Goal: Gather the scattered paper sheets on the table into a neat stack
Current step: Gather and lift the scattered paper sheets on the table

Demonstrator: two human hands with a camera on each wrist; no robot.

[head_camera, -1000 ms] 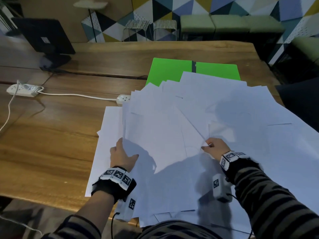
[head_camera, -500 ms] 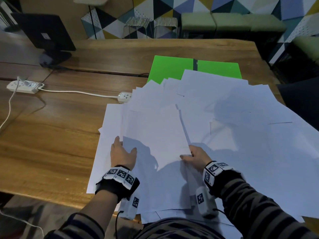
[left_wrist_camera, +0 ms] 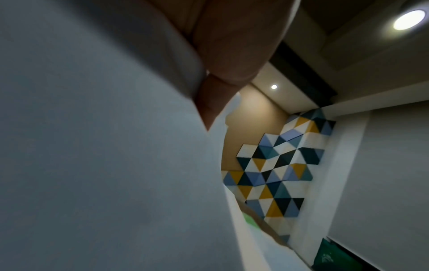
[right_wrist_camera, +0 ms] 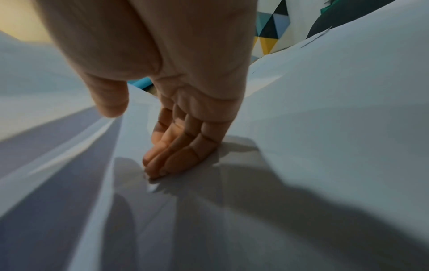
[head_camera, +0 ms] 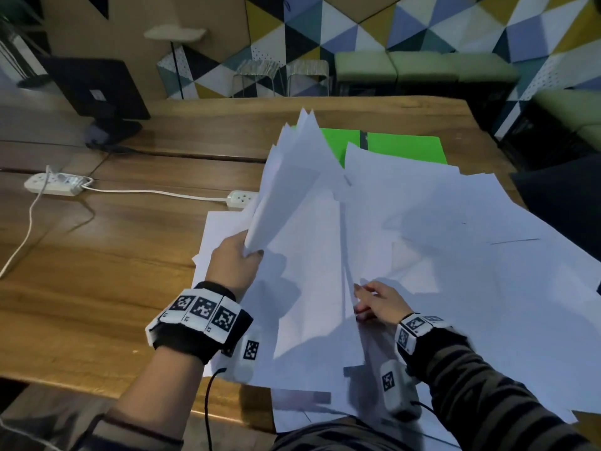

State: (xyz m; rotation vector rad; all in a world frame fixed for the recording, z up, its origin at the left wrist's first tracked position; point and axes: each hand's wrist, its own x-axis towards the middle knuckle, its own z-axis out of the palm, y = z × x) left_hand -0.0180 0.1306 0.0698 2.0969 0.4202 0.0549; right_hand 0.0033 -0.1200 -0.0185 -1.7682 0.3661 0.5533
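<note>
Many white paper sheets [head_camera: 455, 271] lie fanned over the right half of the wooden table [head_camera: 97, 271]. My left hand [head_camera: 252, 252] grips the near left corner of a bundle of sheets [head_camera: 292, 177], lifted and tilted so its far corner stands high. In the left wrist view the thumb [left_wrist_camera: 223, 73] pinches that white paper [left_wrist_camera: 104, 146]. My right hand [head_camera: 367, 299] lies on the pile beside the bundle's lower edge. Its straight fingers [right_wrist_camera: 178, 152] press on a sheet [right_wrist_camera: 301, 146], and the thumb [right_wrist_camera: 109, 99] is held apart over a raised paper edge.
A bright green folder [head_camera: 403, 149] lies partly under the far sheets. Two white power strips [head_camera: 53, 184] [head_camera: 242, 198] joined by a cable sit to the left, the nearer one touching the pile. A dark monitor [head_camera: 97, 89] stands at the far left. Some sheets overhang the near table edge.
My left hand, flat on the pile before, now grips a bundle and has lifted its left side up. My right hand slid left and nearer, then stayed pressing.
</note>
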